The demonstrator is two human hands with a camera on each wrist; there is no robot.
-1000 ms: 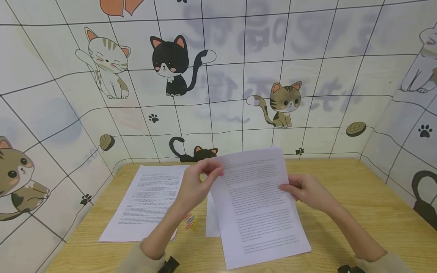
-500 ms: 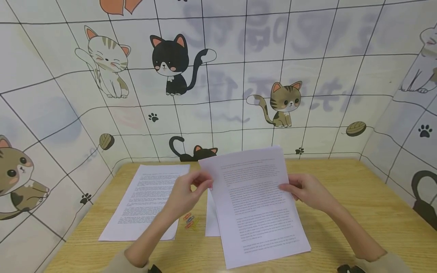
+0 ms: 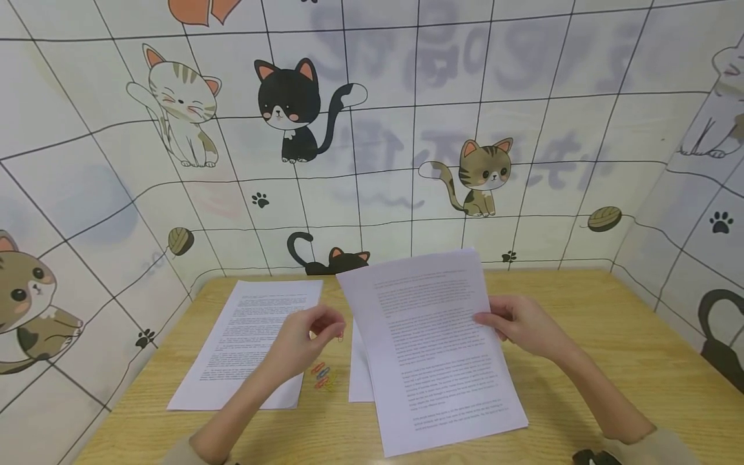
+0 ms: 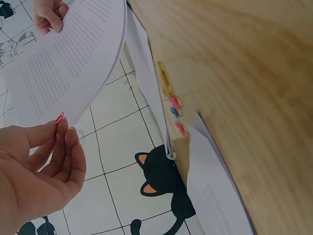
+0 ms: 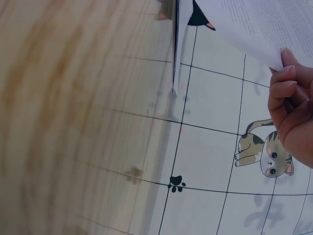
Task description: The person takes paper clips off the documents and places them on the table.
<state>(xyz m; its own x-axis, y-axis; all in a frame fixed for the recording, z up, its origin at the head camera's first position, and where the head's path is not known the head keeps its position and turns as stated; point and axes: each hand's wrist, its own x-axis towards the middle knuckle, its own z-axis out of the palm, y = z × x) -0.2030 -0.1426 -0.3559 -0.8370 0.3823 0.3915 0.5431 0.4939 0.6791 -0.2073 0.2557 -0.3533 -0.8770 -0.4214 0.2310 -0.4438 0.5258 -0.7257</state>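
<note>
My right hand (image 3: 517, 326) grips the right edge of a few printed sheets (image 3: 436, 361), thumb in front, and holds them up tilted over the table. Between the thumb and forefinger of my left hand (image 3: 308, 339) is a small pink-red paper clip (image 4: 59, 118), pinched just left of the sheets' upper left corner. Below that hand, several red, blue and yellow paper clips (image 3: 321, 373) lie in a loose pile. Another printed stack (image 3: 238, 349) lies flat at the left, partly covered by my left forearm.
More white paper (image 3: 360, 374) lies on the wooden table (image 3: 604, 336) behind the raised sheets, mostly hidden by them. A white cloth wall (image 3: 383, 213) with cat drawings and grid lines encloses the table at the back and both sides.
My left hand has moved left and down, off the corner of the sheets, taking the paper clip with it. My right hand and the sheets have stayed nearly still.
</note>
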